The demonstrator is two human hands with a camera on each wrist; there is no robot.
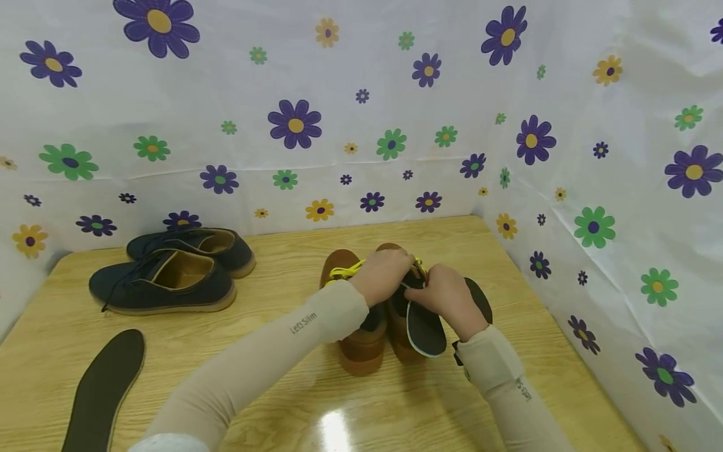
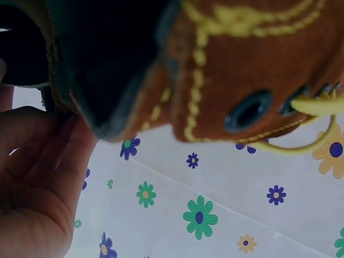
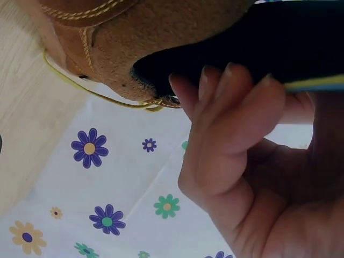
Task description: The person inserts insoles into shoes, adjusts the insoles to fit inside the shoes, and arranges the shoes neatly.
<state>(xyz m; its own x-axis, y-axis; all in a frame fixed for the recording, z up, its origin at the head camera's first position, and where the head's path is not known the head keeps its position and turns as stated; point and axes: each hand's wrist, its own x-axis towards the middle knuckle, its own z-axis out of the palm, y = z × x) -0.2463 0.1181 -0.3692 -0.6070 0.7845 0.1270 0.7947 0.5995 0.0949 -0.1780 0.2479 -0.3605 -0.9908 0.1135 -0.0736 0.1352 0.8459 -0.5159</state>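
A pair of brown suede boots with yellow laces stands mid-table, heels toward me. My left hand (image 1: 385,274) reaches over the left boot (image 1: 361,355) and grips the upper edge of the right boot (image 1: 400,336) near its laces. In the left wrist view, bent fingers (image 2: 67,161) meet the boot's dark-lined collar. My right hand (image 1: 452,302) holds a black insole (image 1: 426,331) with a pale edge, its fingers curled against it in the right wrist view. One end of the insole is at the boot's opening and the other slants down behind the heel.
Two navy lace-up shoes (image 1: 164,300) sit at the back left. A dark insole (image 1: 104,392) lies at the front left. Another dark flat piece (image 1: 479,300) shows beyond my right hand. A flowered white cloth (image 1: 361,132) borders the table's back and right side.
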